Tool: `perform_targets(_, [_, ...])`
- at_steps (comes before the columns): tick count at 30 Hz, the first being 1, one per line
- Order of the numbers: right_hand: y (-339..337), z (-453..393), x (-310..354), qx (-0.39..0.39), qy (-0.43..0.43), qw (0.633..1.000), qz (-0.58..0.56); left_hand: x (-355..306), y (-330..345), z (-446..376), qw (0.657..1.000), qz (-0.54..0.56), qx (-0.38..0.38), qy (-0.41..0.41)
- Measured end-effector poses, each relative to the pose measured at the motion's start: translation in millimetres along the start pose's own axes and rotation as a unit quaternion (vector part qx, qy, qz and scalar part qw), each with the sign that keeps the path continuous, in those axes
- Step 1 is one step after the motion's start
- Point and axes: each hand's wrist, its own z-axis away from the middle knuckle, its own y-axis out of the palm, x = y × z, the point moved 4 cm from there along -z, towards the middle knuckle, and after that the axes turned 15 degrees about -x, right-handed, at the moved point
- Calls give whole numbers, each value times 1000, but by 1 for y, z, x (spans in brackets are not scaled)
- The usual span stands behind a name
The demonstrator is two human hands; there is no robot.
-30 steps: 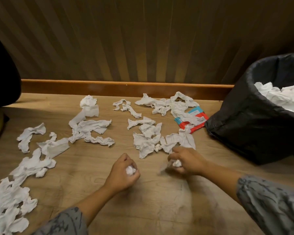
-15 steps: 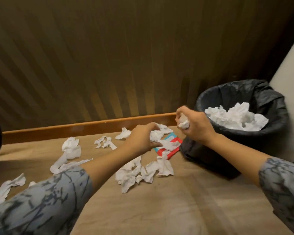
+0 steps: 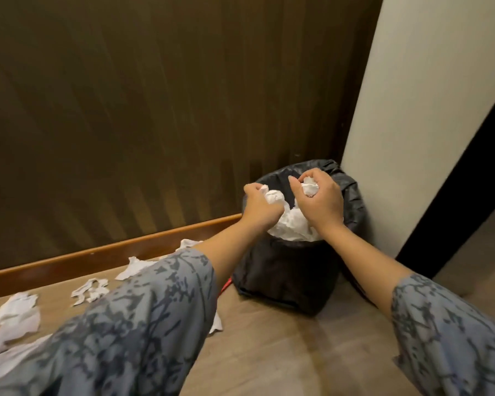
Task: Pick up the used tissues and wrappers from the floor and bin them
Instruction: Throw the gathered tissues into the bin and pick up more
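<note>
Loose tissues (image 3: 89, 290) lie scattered on the wooden floor (image 3: 283, 352) at left, crumpled flat, no clear long axis. Bin (image 3: 292, 270), black-lined, stands upright in the corner, mouth up, heaped with white tissue. Left hand (image 3: 260, 208) hangs over the bin's left rim, forearm reaching forward, fingers curled round a wadded tissue (image 3: 273, 197). Right hand (image 3: 322, 201) is above the bin's mouth, palm down, fingers clamped on a second wad (image 3: 310, 188). Both sleeves grey, patterned.
</note>
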Motion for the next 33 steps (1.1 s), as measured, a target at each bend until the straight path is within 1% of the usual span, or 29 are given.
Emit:
perform_targets(2, [4, -1, -10, 34, 42, 998, 8, 0, 11, -7, 1000, -19, -1, 1])
perform_targets(4, [9, 0, -18, 73, 84, 993, 48, 5, 20, -14, 998, -56, 22, 10])
perform_targets(6, [11, 2, -23, 78, 98, 988, 95, 17, 21, -16, 991, -119, 50, 39])
perform_targets(8, [11, 6, -22, 62, 90, 987, 115, 30, 14, -12, 979, -168, 59, 96])
perform_targets(9, [12, 9, -21, 57, 83, 988, 115, 36, 7, -9, 976, -172, 59, 123])
perform_targets(11, [17, 16, -11, 56, 55, 993, 93, 47, -14, -2, 973, -168, 53, 149])
perform_targets(12, [21, 22, -3, 61, 32, 995, 77, 52, -27, 0, 971, -176, 52, 151])
perform_targets(14, [32, 36, 18, 77, -32, 996, 42, 67, -58, 4, 962, -226, 49, 144])
perform_targets(17, [52, 65, 55, 110, -129, 985, -19, 92, -117, 13, 942, -309, 32, 131])
perform_targets(19, [68, 91, 80, 161, -192, 967, -52, 110, -157, 23, 929, -346, 31, 127])
perform_targets(21, [86, 121, 100, 222, -248, 941, -63, 130, -194, 34, 920, -376, 34, 105])
perform_targets(22, [95, 136, 107, 258, -261, 928, -65, 141, -210, 41, 920, -381, 34, 86])
perform_targets(24, [114, 168, 116, 353, -261, 897, -53, 167, -239, 54, 924, -378, 25, 59])
perform_targets(26, [130, 204, 116, 456, -244, 856, -5, 197, -259, 66, 926, -374, 8, 47])
perform_targets(28, [143, 240, 102, 529, -223, 817, 65, 233, -271, 77, 928, -371, -5, 26])
perform_targets(29, [148, 258, 92, 557, -198, 801, 99, 253, -273, 83, 929, -370, -8, 13])
perform_targets(31, [154, 291, 66, 602, -98, 777, 159, 292, -272, 97, 932, -360, -6, -27])
perform_targets(33, [155, 317, 46, 619, -11, 760, 196, 328, -268, 109, 926, -371, 9, -71])
